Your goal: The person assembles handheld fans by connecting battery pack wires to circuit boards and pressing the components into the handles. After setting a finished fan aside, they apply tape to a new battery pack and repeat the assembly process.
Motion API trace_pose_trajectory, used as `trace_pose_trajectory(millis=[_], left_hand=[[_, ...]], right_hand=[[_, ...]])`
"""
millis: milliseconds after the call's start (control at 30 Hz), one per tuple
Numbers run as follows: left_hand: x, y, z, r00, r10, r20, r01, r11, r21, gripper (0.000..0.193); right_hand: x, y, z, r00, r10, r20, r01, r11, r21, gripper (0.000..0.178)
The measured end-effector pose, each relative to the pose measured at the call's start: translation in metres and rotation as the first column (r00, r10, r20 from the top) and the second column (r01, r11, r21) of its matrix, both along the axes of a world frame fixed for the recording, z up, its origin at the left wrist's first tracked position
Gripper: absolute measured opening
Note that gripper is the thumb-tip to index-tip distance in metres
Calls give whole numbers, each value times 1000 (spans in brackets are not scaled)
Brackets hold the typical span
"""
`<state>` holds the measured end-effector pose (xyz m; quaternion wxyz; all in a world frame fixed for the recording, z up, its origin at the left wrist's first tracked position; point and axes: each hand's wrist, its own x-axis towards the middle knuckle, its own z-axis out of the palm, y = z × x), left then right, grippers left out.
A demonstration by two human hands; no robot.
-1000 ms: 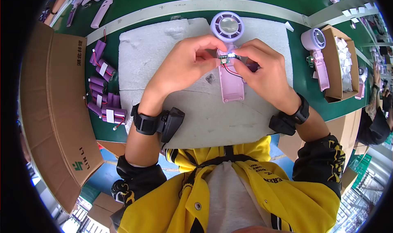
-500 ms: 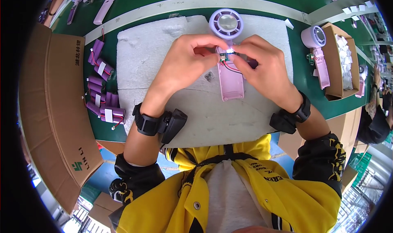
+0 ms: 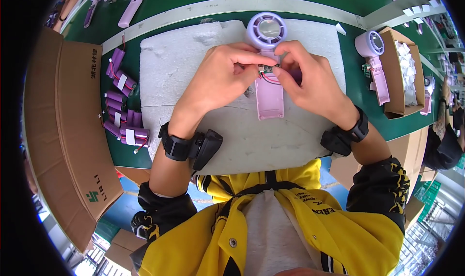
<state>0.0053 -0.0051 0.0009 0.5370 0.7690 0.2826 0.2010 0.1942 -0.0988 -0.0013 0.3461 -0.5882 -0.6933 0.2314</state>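
A handheld fan lies in front of me, with a lilac round head [image 3: 267, 30] at the far end and an open pink handle shell [image 3: 270, 104] toward me. Over the shell's upper part is a small green circuit board [image 3: 265, 69] with red and black wires. My left hand [image 3: 220, 77] pinches the board's left side between thumb and forefinger. From the right, my right hand [image 3: 315, 77] closes thumb and fingertips on its other end. Something purple, perhaps a battery, shows partly under the right palm. The fingers hide much of the board.
A grey-white foam pad [image 3: 193, 48] lies under the fan. Purple battery packs [image 3: 127, 111] with wires lie at the left, by a tall cardboard box [image 3: 72, 121]. At the right are another opened fan [image 3: 378, 72] and a carton [image 3: 399, 96] of white pieces. Fan parts [image 3: 131, 9] lie beyond the rail.
The bright light at the board is no longer visible. The fan handle has shifted slightly left, and my left forefinger now reaches further across the board.
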Motion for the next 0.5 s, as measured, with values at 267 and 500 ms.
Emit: trace_pose_trajectory(millis=[267,500], left_hand=[[-7,10,-4,992,1,125,-2,1000,8,38],[-4,9,-3,995,57,81,-51,996,-72,36]], right_hand=[[18,5,11,958,43,282,-126,952,281,22],[28,-7,24,939,81,334,-145,975,169,14]])
